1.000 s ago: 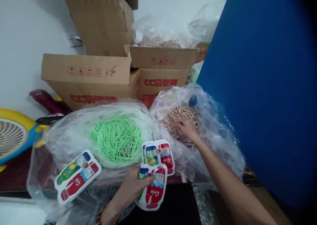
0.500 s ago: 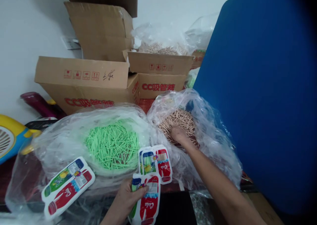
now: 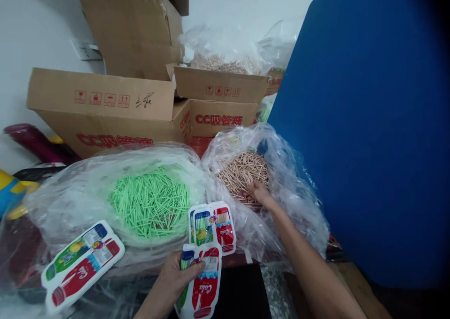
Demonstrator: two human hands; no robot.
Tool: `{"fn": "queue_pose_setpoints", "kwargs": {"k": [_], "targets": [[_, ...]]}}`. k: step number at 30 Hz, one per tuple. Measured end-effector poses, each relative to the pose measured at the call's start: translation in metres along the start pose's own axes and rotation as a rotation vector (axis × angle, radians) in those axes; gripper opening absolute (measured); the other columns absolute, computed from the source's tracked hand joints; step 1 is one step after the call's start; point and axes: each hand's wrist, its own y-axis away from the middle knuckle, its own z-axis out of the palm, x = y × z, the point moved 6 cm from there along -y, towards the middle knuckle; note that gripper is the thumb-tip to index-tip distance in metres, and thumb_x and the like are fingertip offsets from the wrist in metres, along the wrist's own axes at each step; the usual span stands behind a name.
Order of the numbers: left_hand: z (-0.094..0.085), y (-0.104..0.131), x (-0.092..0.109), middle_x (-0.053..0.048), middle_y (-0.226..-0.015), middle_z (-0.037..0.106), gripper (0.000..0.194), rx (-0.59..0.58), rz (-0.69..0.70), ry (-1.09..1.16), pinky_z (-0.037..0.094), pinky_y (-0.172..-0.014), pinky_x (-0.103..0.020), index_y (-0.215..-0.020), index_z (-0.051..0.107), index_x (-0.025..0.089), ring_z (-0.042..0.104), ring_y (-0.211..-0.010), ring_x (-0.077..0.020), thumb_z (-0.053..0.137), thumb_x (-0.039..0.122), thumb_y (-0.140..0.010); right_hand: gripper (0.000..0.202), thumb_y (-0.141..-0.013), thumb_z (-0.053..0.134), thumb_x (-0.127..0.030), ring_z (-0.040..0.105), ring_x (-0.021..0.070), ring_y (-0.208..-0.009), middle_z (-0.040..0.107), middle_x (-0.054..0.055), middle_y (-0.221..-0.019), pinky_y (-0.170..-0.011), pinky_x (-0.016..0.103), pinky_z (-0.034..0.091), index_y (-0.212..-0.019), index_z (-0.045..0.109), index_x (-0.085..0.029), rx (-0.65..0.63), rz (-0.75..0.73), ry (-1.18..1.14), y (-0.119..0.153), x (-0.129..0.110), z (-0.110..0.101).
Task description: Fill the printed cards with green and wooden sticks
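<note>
Left hand (image 3: pixel 176 277): one bottle-shaped packet (image 3: pixel 202 281), held near the bench's front edge, its upper end by further packets (image 3: pixel 223 227). Right hand (image 3: pixel 259 193): fingers in the brown sticks (image 3: pixel 242 171) in clear plastic; green sticks (image 3: pixel 149 202) alongside, in similar plastic. Behind: printed cardboard boxes (image 3: pixel 105 122).

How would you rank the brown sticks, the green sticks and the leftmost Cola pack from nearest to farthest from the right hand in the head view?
1. Brown sticks: right at the right hand, fingers among them.
2. Green sticks: pile to its left.
3. Leftmost Cola pack: lower left, beyond the green sticks.
</note>
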Motion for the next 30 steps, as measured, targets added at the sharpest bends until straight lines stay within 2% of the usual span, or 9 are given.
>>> {"fn": "queue_pose_setpoints", "kwargs": {"k": [6, 10, 16, 20, 24, 30], "targets": [[0.001, 0.003, -0.002, -0.005, -0.072, 0.071, 0.027, 0.005, -0.013, -0.018, 0.047, -0.061, -0.024, -0.078, 0.068, 0.012, 0.061, -0.063, -0.0165, 0.073, 0.038, -0.071, 0.031, -0.072, 0.059, -0.052, 0.066, 0.0199, -0.071, 0.071, 0.003, -0.078, -0.068, 0.033, 0.053, -0.082, 0.055, -0.023, 0.100, -0.134, -0.243, 0.015, 0.001, -0.001], [0.006, 0.006, 0.004, -0.004, -0.071, 0.070, 0.030, 0.011, -0.012, -0.009, 0.048, -0.061, -0.024, -0.078, 0.068, 0.012, 0.061, -0.062, -0.0166, 0.075, 0.039, -0.069, 0.035, -0.071, 0.061, -0.055, 0.065, 0.0220, -0.069, 0.071, 0.005, -0.075, -0.071, 0.037, 0.051, -0.080, 0.060, -0.021, 0.122, -0.168, -0.290, 0.028, 0.005, 0.002], [0.015, 0.008, 0.014, -0.004, -0.069, 0.070, 0.032, 0.016, -0.038, -0.014, 0.048, -0.060, -0.025, -0.075, 0.068, 0.012, 0.061, -0.061, -0.0171, 0.077, 0.041, -0.064, 0.036, -0.075, 0.059, -0.054, 0.062, 0.0225, -0.081, 0.071, 0.005, -0.084, -0.081, 0.036, 0.046, -0.080, 0.067, -0.020, 0.172, -0.239, -0.239, 0.036, 0.000, -0.001], [0.017, 0.009, 0.018, -0.003, -0.066, 0.069, 0.031, 0.018, -0.016, -0.048, 0.047, -0.059, -0.024, -0.074, 0.068, 0.013, 0.061, -0.060, -0.0172, 0.076, 0.041, -0.065, 0.033, -0.078, 0.057, -0.052, 0.058, 0.0216, -0.087, 0.069, 0.004, -0.087, -0.089, 0.035, 0.040, -0.081, 0.066, -0.020, 0.189, -0.297, -0.201, 0.041, -0.006, -0.003], [0.016, 0.008, 0.011, -0.006, -0.073, 0.072, 0.033, 0.002, -0.032, -0.058, 0.049, -0.063, -0.027, -0.079, 0.069, 0.012, 0.064, -0.065, -0.0201, 0.075, 0.042, -0.066, 0.031, -0.077, 0.058, -0.050, 0.058, 0.0203, -0.084, 0.068, 0.002, -0.084, -0.087, 0.033, 0.041, -0.088, 0.062, -0.022, 0.139, -0.337, -0.187, 0.039, -0.006, 0.002], [0.020, 0.006, 0.003, -0.009, -0.077, 0.074, 0.037, -0.006, -0.058, -0.030, 0.051, -0.066, -0.030, -0.082, 0.069, 0.011, 0.066, -0.068, -0.0234, 0.076, 0.042, -0.065, 0.031, -0.077, 0.057, -0.050, 0.058, 0.0203, -0.084, 0.069, 0.003, -0.084, -0.085, 0.033, 0.040, -0.082, 0.065, -0.020, 0.096, -0.305, -0.119, 0.037, 0.001, 0.006]]}}
